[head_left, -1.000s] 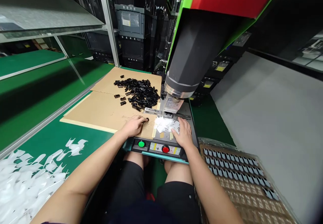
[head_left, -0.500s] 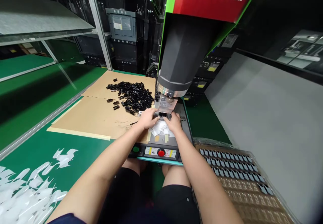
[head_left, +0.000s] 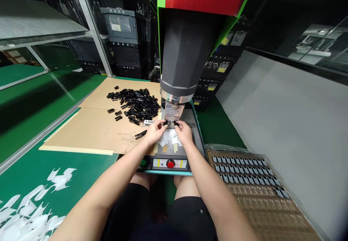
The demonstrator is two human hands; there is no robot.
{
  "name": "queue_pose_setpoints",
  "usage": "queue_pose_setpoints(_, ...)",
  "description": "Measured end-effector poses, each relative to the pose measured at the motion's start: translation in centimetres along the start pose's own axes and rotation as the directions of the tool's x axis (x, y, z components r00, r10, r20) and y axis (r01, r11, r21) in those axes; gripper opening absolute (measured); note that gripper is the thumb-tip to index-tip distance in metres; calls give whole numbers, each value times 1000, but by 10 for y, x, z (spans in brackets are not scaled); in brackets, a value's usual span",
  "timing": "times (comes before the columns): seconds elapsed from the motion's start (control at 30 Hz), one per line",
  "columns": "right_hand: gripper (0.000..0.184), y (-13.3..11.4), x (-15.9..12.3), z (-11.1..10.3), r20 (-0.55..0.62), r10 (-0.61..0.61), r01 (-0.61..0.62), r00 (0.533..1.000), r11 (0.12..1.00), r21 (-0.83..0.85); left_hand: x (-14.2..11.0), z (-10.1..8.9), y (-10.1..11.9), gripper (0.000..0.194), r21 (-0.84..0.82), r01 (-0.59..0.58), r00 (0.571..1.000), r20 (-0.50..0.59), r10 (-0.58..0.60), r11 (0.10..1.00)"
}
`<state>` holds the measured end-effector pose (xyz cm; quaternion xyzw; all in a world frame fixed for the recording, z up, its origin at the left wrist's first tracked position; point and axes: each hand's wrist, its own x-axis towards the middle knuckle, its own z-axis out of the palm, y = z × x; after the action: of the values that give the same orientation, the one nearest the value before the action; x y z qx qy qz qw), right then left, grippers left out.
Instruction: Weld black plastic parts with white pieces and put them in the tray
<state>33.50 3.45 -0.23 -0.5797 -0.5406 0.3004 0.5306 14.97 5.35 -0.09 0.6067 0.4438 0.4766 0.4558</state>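
Note:
Under the press head, my left hand [head_left: 155, 131] is closed with a small black plastic part [head_left: 165, 123] at its fingertips. My right hand [head_left: 185, 132] pinches another small black part [head_left: 176, 124] across from it. Between the two sets of fingertips lies a metal fixture [head_left: 171, 124], its bare metal showing. Just above it stands the press's metal horn [head_left: 174, 111], apart from my fingers. White film pieces [head_left: 169, 137] lie on the press base in front of the fixture, between my wrists.
A heap of black plastic parts [head_left: 143, 103] lies on cardboard [head_left: 92, 132] at the left, with a single black part [head_left: 140, 134] near my left forearm. White film scraps [head_left: 29, 212] cover the green table's near left. A red button [head_left: 170, 163] sits in front; a partly filled tray [head_left: 244, 197] is at right.
The black part seen in the fixture has left it, and black parts now show at both hands' fingertips. My hands have drawn slightly apart. The camera view has shifted.

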Motion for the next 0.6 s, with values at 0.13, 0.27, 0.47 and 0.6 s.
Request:
queue_pose_setpoints(0.13,39,-6,-62,-3,49,-2,-11,999,963,270,-68,4,7,54,-342,114,993,81,-91,933)
queue_pose_setpoints(0.27,33,-18,-116,1,89,-45,16,995,953,303,-119,7,16,49,-470,141,989,101,-105,871)
queue_pose_setpoints(0.47,32,-24,-153,-2,59,-59,45,996,975,217,-149,10,13,47,-489,166,986,92,-139,856)
queue_pose_setpoints(0.6,31,-23,-162,-6,62,-64,50,996,978,202,-155,11,14,47,-487,165,986,106,-129,858)
